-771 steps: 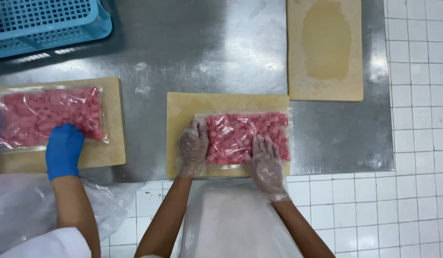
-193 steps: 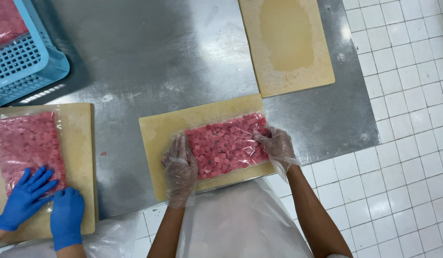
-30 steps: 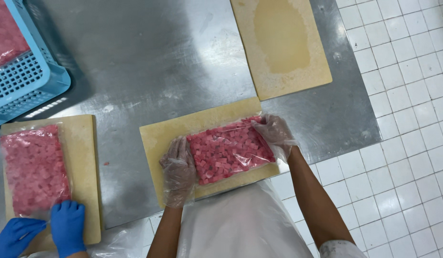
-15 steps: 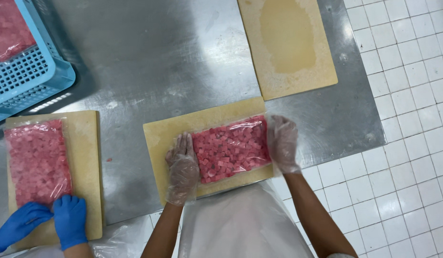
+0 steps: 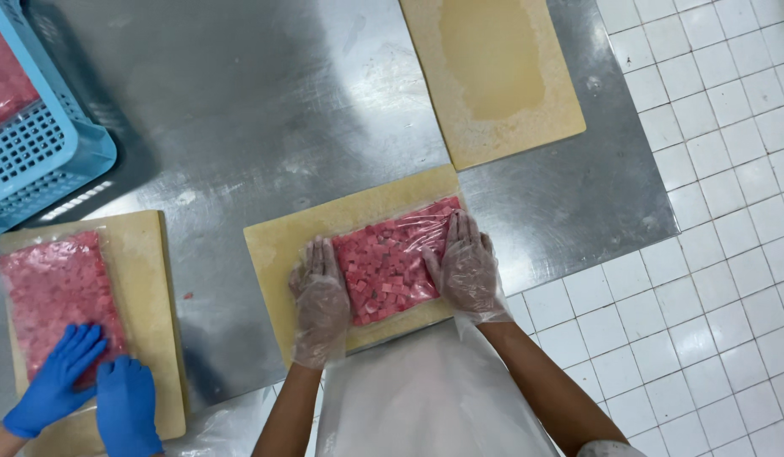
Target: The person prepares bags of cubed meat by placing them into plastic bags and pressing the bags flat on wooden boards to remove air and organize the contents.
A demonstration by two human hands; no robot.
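Head view: right hand [image 5: 468, 269] has slid inward onto the bag of diced meat [image 5: 392, 261] on the cutting board [image 5: 282, 245]; both hands' fingers lie flat, released; left hand [image 5: 321, 303] presses the bag's other end; blue crate [image 5: 45, 161] holds another bag

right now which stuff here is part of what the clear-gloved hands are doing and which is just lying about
In hand:
left hand and right hand, flat on the meat bag
board under it

Lying about:
bare board
blue crate
co-worker's board, bag and blue gloves
steel table
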